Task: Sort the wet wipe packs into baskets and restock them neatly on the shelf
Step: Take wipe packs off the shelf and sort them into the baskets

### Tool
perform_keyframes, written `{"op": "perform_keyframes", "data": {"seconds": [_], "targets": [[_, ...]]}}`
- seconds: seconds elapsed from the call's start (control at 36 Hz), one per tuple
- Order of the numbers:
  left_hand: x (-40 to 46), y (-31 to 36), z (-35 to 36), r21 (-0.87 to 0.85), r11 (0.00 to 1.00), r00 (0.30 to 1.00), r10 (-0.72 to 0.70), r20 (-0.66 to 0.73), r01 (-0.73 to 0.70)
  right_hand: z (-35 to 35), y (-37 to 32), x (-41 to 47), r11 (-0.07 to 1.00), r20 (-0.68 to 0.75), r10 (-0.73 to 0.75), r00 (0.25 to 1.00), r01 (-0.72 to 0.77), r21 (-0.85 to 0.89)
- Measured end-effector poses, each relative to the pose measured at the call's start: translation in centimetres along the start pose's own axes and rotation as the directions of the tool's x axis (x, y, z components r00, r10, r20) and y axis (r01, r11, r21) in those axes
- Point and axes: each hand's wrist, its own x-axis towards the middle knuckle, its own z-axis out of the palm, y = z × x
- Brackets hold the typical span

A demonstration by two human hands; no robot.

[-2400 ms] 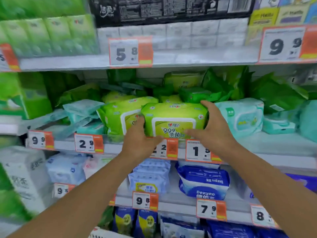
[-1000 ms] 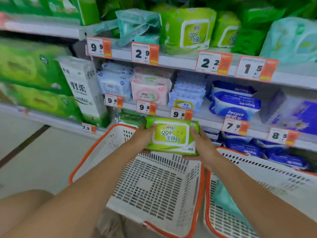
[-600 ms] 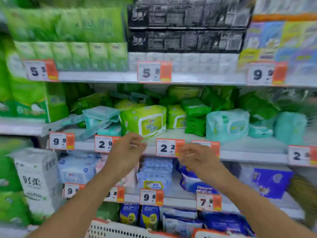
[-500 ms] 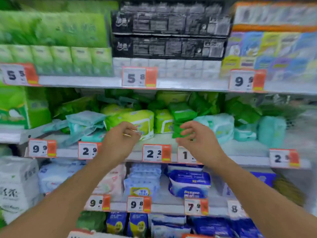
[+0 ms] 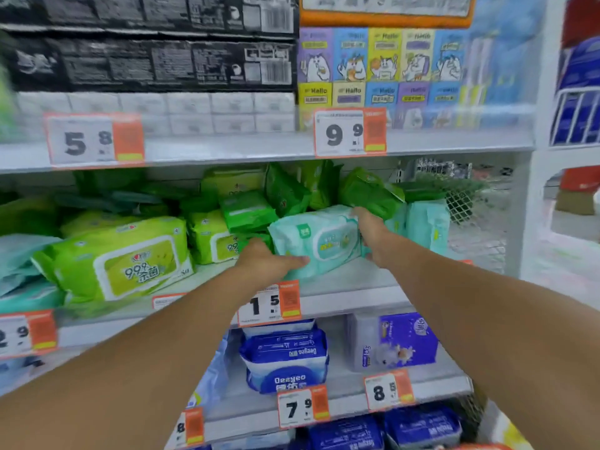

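Shelf [image 5: 341,287] | mint wipe pack [image 5: 319,243] long axis sideways | left hand [image 5: 264,263], right hand [image 5: 370,233] clamp its opposite ends

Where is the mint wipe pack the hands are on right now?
In the head view, the mint pack sits right of centre on the middle shelf, above the 1.5 tag, between the left hand and right hand.
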Motion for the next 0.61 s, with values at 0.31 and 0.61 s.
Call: {"op": "perform_keyframes", "data": {"seconds": [0.31,0.61], "targets": [[-2.5,-2.6,-0.5,-0.22,0.792,0.814,0.503,-0.291,-0.569,-0.4,0.2,-8.6,0.885,0.175,-0.463,0.869,0.462,0.048],[-13.3,-3.9,-3.2,-0.589,0.808,1.0,-0.013,-0.001,0.01,-3.0,1.8,-18.5,0.963,0.315,-0.268,0.91,0.241,0.122]]}}
